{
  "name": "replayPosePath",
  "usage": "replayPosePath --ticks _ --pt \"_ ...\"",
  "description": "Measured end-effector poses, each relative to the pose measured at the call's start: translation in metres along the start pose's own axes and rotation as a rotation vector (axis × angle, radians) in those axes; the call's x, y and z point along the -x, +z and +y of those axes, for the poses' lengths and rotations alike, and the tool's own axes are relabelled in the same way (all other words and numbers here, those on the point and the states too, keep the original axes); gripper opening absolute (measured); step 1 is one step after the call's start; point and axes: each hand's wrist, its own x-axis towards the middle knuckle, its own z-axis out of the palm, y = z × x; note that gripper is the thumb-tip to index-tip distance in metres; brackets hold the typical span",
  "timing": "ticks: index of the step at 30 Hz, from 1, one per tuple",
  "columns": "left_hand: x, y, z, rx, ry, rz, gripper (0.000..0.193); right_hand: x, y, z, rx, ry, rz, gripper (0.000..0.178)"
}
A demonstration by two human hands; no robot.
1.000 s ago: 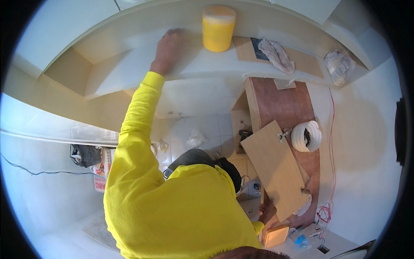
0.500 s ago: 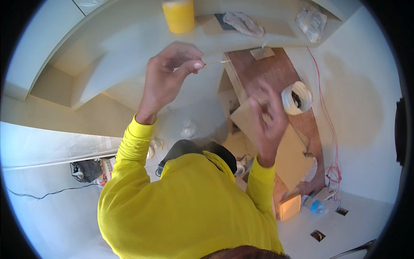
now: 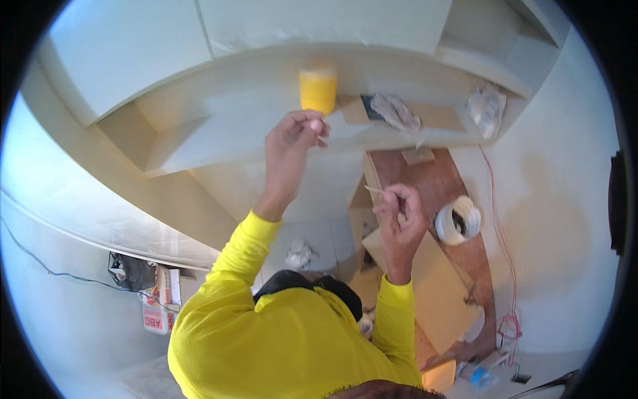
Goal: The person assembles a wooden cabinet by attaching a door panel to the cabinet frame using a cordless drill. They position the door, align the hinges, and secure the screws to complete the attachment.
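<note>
My right hand is closed in a pinch on a thin pale stick, whose end points left from the fingertips. The stick's other end is hidden by the fingers. My left hand is raised in front of the shelf, just below a yellow tub. Its thumb and fingers are curled together; whatever they may hold cannot be made out. A gap between this hand and the tub is hard to judge. To the right of my right hand stands a white open container with dark contents.
A crumpled cloth and a clear plastic bag lie on the curved shelf. Beneath my right hand, a tan board rests on the brown cabinet top. A red cable runs down the right wall.
The thin stick was in my left hand before; a thin stick now shows in my right hand, which has closed. The view has tilted up, showing more of the shelf and upper cabinets.
</note>
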Motion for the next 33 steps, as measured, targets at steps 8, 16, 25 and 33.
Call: replayPosePath --ticks 8,16,25,33 --pt "-0.059 0.016 0.053 0.458 0.334 0.279 0.07 0.025 -0.01 0.01 -0.109 0.24 -0.003 0.01" --pt "-0.061 0.035 0.08 0.722 0.372 0.432 0.076 0.075 -0.037 0.076 -0.141 0.378 -0.084 0.01" --pt "-0.032 0.044 0.112 0.882 0.262 0.528 0.049 0.14 -0.086 0.115 -0.073 0.578 -0.033 0.006" --pt "0.047 0.106 0.088 0.492 0.426 0.64 0.052 0.173 -0.098 0.143 -0.087 0.717 0.03 0.005"
